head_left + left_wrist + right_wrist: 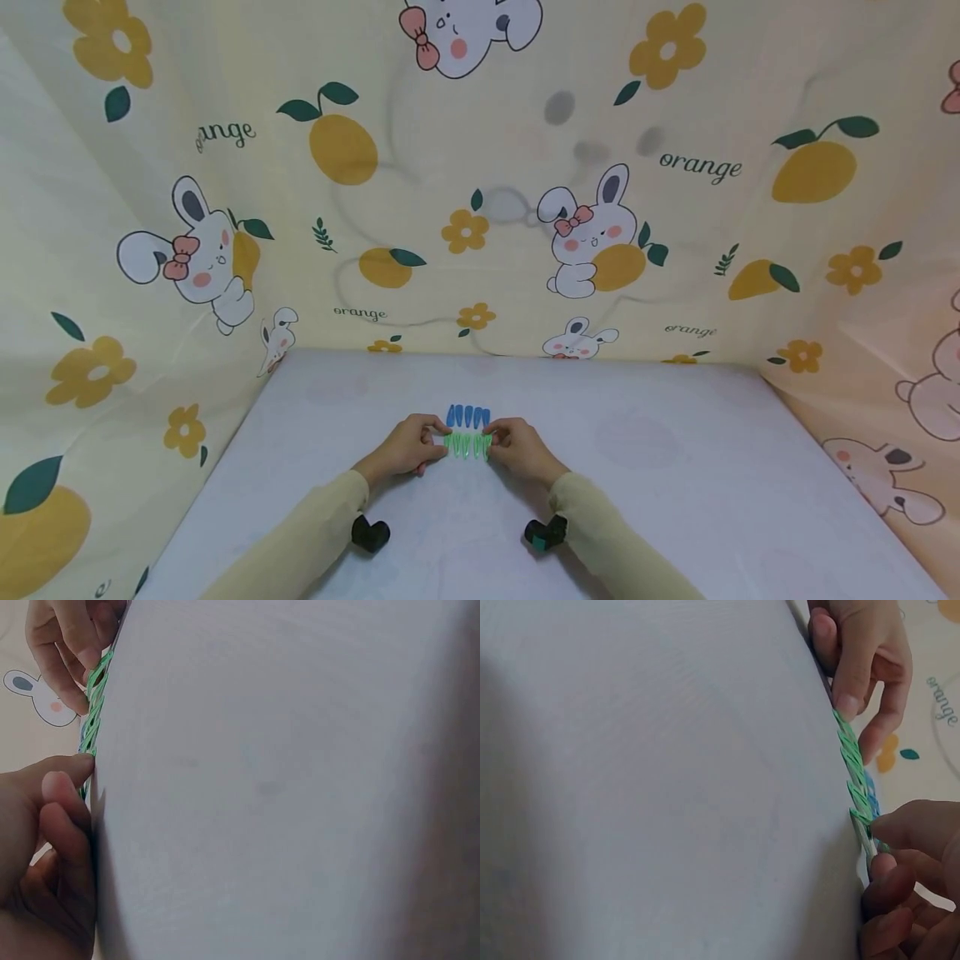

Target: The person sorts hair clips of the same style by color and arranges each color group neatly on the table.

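Five-pointed rows aside, several slim green hair clips (pixel 466 446) lie side by side on the white table. Just behind them is a row of several blue hair clips (pixel 468 416). My left hand (pixel 405 447) pinches the leftmost green clip between thumb and index finger. At the opposite end my right hand (pixel 527 452) has its thumb and index finger around the rightmost green clip. In the right wrist view the green clips (pixel 853 761) stretch between both hands, with the blue ones mostly hidden behind them.
The white tabletop (pixel 675 475) spreads around both hands. A cream cloth (pixel 450 108) printed with rabbits and oranges hangs behind the table and along its sides. Dark wrist devices (pixel 371 534) are worn at both sleeves.
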`<state>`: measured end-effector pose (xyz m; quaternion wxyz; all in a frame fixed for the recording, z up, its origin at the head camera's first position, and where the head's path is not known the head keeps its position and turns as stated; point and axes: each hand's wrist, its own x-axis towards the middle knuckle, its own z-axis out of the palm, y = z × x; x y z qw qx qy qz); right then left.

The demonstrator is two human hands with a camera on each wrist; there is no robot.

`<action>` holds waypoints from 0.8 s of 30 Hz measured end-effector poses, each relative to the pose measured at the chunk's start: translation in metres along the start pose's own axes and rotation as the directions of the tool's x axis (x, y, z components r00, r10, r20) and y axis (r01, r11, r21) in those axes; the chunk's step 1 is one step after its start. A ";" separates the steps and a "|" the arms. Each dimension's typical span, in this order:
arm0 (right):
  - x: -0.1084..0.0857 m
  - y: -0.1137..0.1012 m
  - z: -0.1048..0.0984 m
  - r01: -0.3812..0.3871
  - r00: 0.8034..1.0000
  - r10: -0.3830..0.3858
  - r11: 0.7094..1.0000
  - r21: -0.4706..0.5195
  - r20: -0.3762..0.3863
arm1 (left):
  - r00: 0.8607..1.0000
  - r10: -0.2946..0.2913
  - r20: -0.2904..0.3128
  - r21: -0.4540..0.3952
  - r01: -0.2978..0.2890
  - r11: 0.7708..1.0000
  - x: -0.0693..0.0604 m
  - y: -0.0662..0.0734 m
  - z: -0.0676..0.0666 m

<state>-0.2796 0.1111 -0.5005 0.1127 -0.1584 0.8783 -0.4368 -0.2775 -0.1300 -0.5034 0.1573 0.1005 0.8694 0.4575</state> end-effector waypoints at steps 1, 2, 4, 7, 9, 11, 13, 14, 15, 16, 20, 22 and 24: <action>0.000 -0.001 0.000 0.000 1.000 0.000 1.000 -0.007 -0.001 | 1.000 -0.002 -0.001 0.000 0.002 1.000 0.000 0.000 0.000; -0.001 -0.002 0.000 -0.002 1.000 0.002 1.000 -0.013 -0.002 | 1.000 -0.004 -0.001 0.000 0.004 1.000 0.001 0.000 0.000; -0.001 -0.003 0.000 0.000 1.000 0.000 1.000 -0.025 -0.006 | 1.000 -0.002 -0.004 0.002 0.002 1.000 0.001 0.001 0.000; -0.001 -0.003 0.000 -0.004 1.000 0.004 0.999 -0.037 -0.009 | 1.000 0.006 -0.007 0.006 -0.006 1.000 0.001 0.001 0.000; -0.001 -0.003 0.000 -0.001 1.000 0.001 0.999 -0.040 -0.010 | 1.000 0.007 -0.007 0.008 -0.007 1.000 0.001 0.001 0.000; -0.001 -0.002 0.000 -0.003 1.000 0.002 0.999 -0.035 -0.009 | 1.000 0.008 -0.006 0.008 -0.008 1.000 0.001 0.000 0.000; -0.001 -0.002 -0.001 -0.004 1.000 0.004 1.000 -0.027 -0.010 | 1.000 0.009 -0.004 0.006 -0.009 1.000 0.000 0.000 0.000; -0.001 -0.001 -0.001 -0.006 1.000 0.006 1.000 -0.025 -0.010 | 1.000 0.008 -0.003 0.005 -0.008 1.000 0.000 -0.001 0.000; -0.001 -0.001 -0.001 -0.006 1.000 0.005 1.000 -0.020 -0.011 | 1.000 0.010 0.000 0.001 -0.010 1.000 0.000 -0.001 -0.001; -0.001 0.000 -0.001 -0.006 1.000 0.006 1.000 -0.013 -0.012 | 1.000 0.012 0.002 -0.002 -0.012 1.000 0.000 -0.002 -0.001; 0.000 0.003 -0.002 0.008 1.000 -0.008 1.000 0.003 -0.011 | 1.000 0.024 0.013 -0.019 -0.024 1.000 0.001 -0.006 -0.002; 0.000 0.004 -0.002 0.016 1.000 -0.016 1.000 0.015 -0.005 | 0.999 0.031 0.018 -0.033 -0.030 0.999 0.001 -0.007 -0.003; 0.000 0.006 -0.003 0.026 1.000 -0.026 0.999 0.021 0.005 | 0.999 0.043 0.022 -0.044 -0.042 0.998 0.001 -0.009 -0.004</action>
